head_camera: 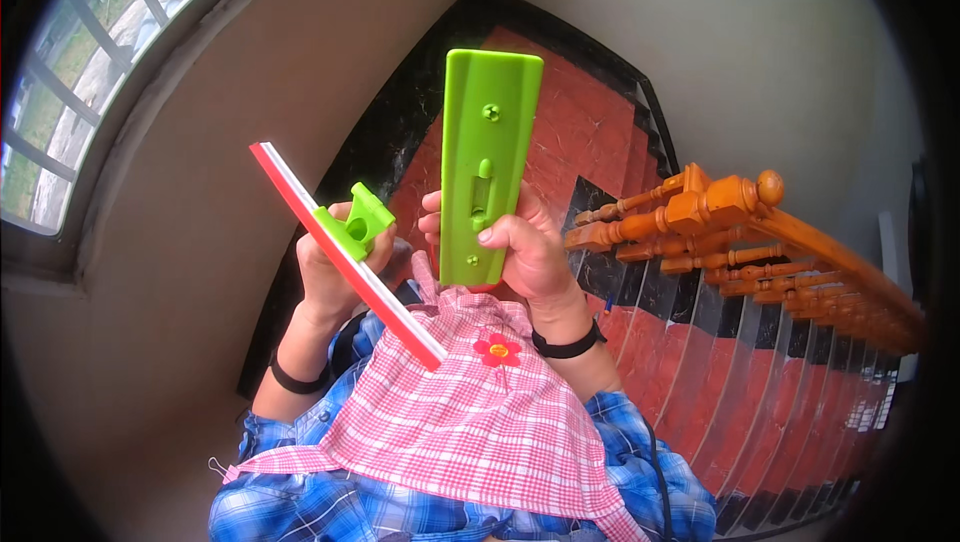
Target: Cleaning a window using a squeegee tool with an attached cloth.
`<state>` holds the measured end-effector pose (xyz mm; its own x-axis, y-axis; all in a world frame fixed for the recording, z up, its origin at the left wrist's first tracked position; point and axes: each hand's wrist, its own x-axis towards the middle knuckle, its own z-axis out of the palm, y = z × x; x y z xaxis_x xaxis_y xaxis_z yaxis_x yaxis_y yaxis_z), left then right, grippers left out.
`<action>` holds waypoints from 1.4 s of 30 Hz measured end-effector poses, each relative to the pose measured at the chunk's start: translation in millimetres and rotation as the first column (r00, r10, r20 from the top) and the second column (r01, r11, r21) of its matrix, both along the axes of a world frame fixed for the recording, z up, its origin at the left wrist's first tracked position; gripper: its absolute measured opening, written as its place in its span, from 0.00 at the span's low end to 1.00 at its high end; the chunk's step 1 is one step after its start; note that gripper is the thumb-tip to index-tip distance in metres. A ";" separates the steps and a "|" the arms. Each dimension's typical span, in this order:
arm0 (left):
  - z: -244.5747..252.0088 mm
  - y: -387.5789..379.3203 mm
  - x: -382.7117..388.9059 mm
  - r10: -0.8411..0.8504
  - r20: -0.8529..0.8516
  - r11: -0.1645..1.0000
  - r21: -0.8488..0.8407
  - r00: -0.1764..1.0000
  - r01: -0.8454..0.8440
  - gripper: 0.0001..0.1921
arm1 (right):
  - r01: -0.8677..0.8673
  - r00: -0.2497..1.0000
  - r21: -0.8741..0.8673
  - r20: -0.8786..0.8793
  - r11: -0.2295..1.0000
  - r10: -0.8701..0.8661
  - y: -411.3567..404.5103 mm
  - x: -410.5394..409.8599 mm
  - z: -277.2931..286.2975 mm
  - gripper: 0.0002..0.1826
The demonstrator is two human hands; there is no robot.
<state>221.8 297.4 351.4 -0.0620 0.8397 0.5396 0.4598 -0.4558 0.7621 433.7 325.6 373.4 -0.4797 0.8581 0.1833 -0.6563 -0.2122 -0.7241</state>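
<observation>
My left hand [334, 261] grips a squeegee head [349, 253] by its green plastic socket; its long red and white blade slants from upper left to lower right, the lower end over the pink checked apron [480, 407]. In my right hand [536, 253] is a long flat green plastic plate [491, 159], held upright with the thumb on its face. The plate has a slot near its middle and small round fittings near both ends. Something red shows partly behind its lower end. The two green parts are apart.
An orange wooden banister [735, 204] stands at the right beside red and black stairs [720, 392]. More steps lie beyond the red landing floor [577, 107]. At the upper left is a barred window [97, 69] in a plain wall [187, 204].
</observation>
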 end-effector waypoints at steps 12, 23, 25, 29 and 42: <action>-31.5 -2.3 -21.3 -0.103 0.176 0.975 -0.177 0.979 0.134 0.13 | 0.288 0.938 -0.040 0.213 0.957 -0.273 -35.2 -42.6 6.1 0.23; -44.0 -9.8 -42.4 -0.267 0.183 0.938 -0.176 0.946 0.299 0.14 | 0.506 0.820 -0.061 0.344 0.861 -0.457 -43.4 -67.8 -5.0 0.18; -45.6 -10.4 -45.8 -0.274 0.186 0.929 -0.200 0.944 0.310 0.14 | 0.507 0.819 -0.060 0.343 0.860 -0.459 -42.5 -67.9 -9.5 0.17; -56.8 -13.6 -53.1 -0.304 0.403 0.879 -0.230 0.863 0.417 0.12 | 0.506 0.811 -0.087 0.387 0.858 -0.439 -41.9 -70.4 -18.7 0.20; -72.6 -9.1 -62.1 -0.366 0.112 0.911 -0.160 0.924 0.380 0.09 | 0.205 0.883 -0.059 0.441 0.977 -0.159 -38.8 -81.0 -16.2 0.26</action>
<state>159.8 288.3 278.8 0.2385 0.8903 0.3878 0.2184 -0.4383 0.8719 352.6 286.8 357.2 -0.3252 0.9406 -0.0978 -0.3177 -0.2061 -0.9255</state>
